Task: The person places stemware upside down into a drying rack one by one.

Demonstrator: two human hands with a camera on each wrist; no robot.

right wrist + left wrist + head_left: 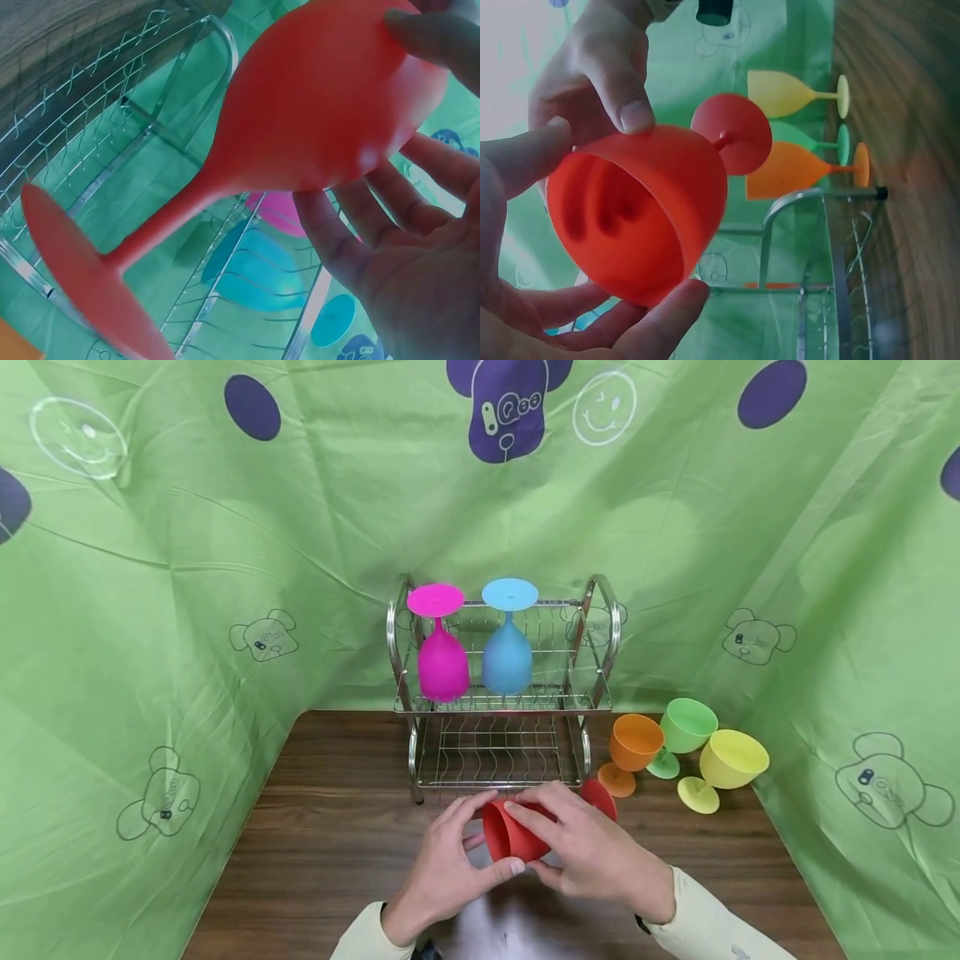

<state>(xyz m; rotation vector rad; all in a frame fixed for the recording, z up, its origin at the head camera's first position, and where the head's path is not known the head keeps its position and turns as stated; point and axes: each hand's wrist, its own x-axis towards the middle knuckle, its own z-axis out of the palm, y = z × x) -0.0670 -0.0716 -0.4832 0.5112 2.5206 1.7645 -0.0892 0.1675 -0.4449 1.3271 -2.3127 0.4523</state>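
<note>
Remotely, I log: one red goblet (pixel 525 845), tilted above the bench (pixel 315 843), before the rack (pixel 392 635); left grip (pixel 448 864) pinching its rim, right grip (pixel 592 847) curled round its bowl, presumably for steadiness.

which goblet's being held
The red goblet, gripped by left hand and right hand; neither touches the pink goblet, blue goblet, orange goblet, green goblet or yellow goblet.

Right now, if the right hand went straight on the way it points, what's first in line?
Probably the left hand, its fingers at the rim of the red goblet that the right hand holds. Depth in the head view is unclear.
</note>
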